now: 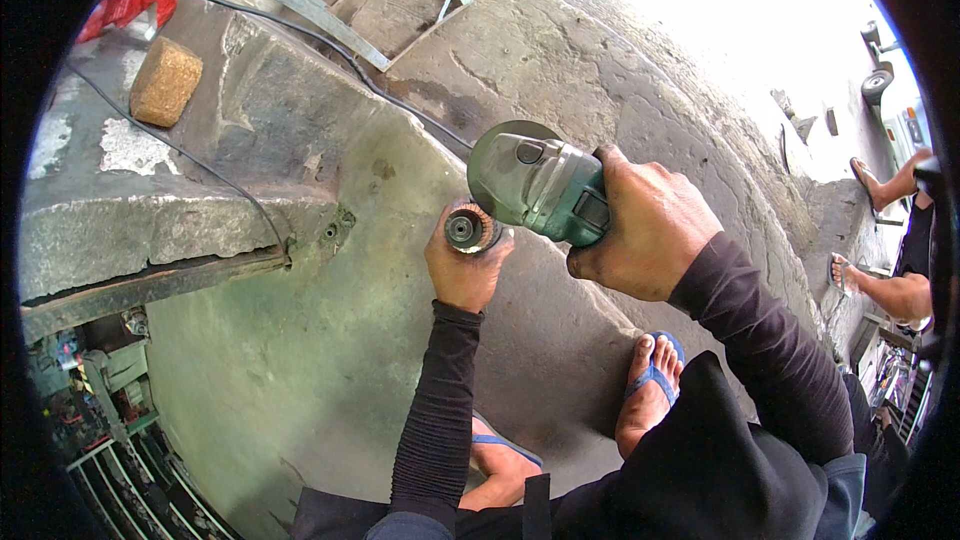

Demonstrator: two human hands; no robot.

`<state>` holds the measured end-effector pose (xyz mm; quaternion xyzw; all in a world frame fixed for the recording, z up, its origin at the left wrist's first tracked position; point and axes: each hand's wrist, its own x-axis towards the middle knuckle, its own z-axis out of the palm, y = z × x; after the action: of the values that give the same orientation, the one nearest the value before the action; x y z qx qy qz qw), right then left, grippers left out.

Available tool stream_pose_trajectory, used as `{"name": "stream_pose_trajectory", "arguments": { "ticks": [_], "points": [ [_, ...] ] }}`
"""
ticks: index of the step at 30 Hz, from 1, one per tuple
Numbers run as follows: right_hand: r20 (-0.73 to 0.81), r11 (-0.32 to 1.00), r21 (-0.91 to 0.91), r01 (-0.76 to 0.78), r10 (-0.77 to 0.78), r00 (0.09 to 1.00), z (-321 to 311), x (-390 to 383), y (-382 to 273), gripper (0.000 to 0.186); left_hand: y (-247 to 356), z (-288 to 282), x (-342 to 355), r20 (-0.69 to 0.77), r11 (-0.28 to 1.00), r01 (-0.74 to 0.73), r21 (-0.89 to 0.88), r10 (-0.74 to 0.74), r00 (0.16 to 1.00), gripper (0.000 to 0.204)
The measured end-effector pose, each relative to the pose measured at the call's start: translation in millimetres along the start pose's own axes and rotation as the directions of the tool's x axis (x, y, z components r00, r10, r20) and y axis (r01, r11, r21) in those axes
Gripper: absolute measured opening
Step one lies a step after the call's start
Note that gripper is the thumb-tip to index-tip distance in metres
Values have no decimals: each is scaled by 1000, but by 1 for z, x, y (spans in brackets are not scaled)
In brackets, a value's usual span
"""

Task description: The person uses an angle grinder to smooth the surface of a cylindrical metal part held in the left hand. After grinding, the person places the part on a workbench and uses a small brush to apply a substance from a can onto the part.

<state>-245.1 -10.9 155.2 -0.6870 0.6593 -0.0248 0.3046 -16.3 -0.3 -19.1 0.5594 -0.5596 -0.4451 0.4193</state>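
Observation:
My right hand (655, 225) is wrapped round the body of a green angle grinder (575, 195), its rounded guard side pointing left. In front of it, my left hand (465, 275) closes round a short cylindrical metal part (463, 228), seen end-on. That part has a dark ringed end with a hole in the middle and a ribbed, copper-brown side. The grinder's left edge sits right beside the part; whether they touch I cannot tell. My palms and most of the grinder's rear are hidden by my fingers.
A dark cord (330, 45) runs across the concrete toward the grinder. A brown block (166, 81) stands on the raised ledge (180, 230) at left. A metal frame (400, 10) stands at the far side. My sandalled foot (652, 385) is below; another person's leg (885, 295) is at right.

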Motion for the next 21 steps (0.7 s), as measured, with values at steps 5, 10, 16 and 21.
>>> {"name": "stream_pose_trajectory", "arguments": {
  "ticks": [5,10,16,21],
  "points": [
    [-8,1000,-4,21,-21,1000,3,1,0,55,2,-1,0,9,1000,-15,-1,15,1000,39],
    [6,1000,10,27,-28,1000,1,1,0,54,3,-1,1,5,1000,-23,-5,24,1000,38],
    [25,1000,-29,2,-1,1000,1,0,-1,58,7,-2,1,16,1000,11,-12,-11,1000,39],
    [-21,1000,-10,-15,15,1000,-3,-1,1,58,7,-2,1,2,999,25,26,-25,1000,41]
  ]
}}
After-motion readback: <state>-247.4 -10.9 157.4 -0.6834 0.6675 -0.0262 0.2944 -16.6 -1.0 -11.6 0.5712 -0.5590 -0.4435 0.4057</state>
